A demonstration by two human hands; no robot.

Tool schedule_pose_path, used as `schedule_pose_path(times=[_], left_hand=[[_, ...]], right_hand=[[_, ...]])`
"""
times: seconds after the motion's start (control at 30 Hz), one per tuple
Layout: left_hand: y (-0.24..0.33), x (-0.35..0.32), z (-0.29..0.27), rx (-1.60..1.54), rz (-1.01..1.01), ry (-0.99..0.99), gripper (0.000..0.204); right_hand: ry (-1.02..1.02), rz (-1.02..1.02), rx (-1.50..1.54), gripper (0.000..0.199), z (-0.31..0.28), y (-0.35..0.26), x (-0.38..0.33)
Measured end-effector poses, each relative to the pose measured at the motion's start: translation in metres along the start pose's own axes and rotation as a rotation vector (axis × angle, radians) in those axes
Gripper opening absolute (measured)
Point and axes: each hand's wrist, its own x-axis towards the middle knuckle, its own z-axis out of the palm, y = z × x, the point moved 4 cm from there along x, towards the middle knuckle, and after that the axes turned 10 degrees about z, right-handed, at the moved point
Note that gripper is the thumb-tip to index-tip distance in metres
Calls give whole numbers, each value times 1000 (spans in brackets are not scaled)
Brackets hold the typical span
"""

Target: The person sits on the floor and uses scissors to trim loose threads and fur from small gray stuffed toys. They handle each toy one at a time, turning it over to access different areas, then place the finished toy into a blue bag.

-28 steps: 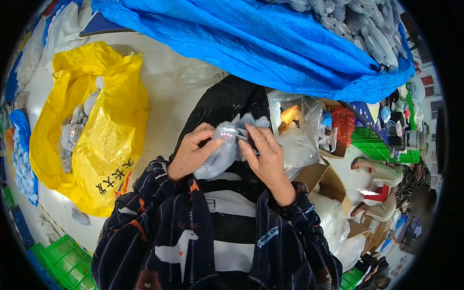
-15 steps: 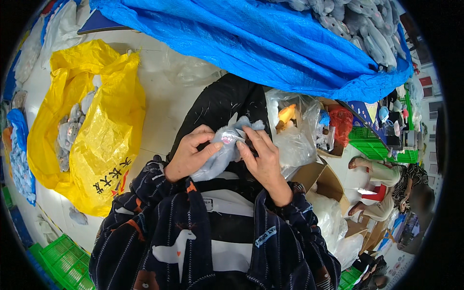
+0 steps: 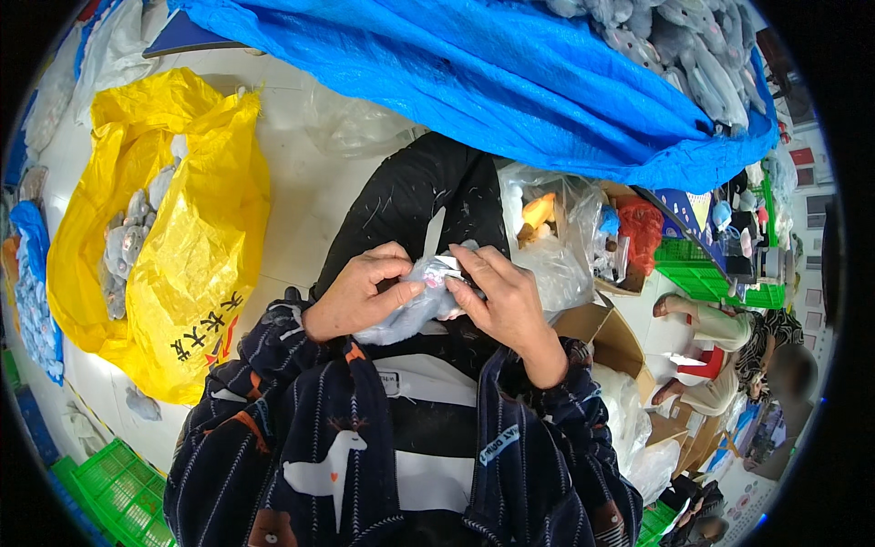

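Note:
Over my lap I hold a small grey plush toy (image 3: 401,321) with a pink embroidered patch. My left hand (image 3: 357,294) is closed on its left side, thumb and fingers pinching the fabric beside the patch. On the other side my right hand (image 3: 503,305) pinches the toy together with a white label (image 3: 448,263) at its edge. Much of the toy's far side is hidden behind my fingers.
To the left stands an open yellow woven bag (image 3: 196,301) holding several grey plush toys (image 3: 123,251). A blue tarp (image 3: 510,82) with more plush toys spans the front. Clear plastic bags (image 3: 556,273) and a cardboard box (image 3: 606,342) stand at right. Another person sits far right.
Both hands keep hold of the plush toy. Its upper part, which showed above my fingers, has folded down and is now mostly covered. My right forearm has shifted slightly outward.

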Motion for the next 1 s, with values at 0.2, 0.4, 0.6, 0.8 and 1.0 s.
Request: schedule_pose_path(times=[0.2, 0.4, 0.6, 0.8, 1.0], left_hand=[[3, -1, -1, -3, -22, -118, 13], [2, 1, 2, 1, 37, -108, 18], [-4, -6, 6, -18, -34, -204, 16], [-13, -12, 7, -92, -100, -85, 19], [-15, -11, 9, -89, -76, -14, 17]], right_hand=[[-133, -51, -126, 32, -12, -10, 4], [-196, -37, -135, 31, -12, -12, 3], [-183, 32, 126, 29, 5, 0, -2], [131, 598, 1466, 37, 15, 42, -17], [11, 415, 665, 37, 11, 25, -10]])
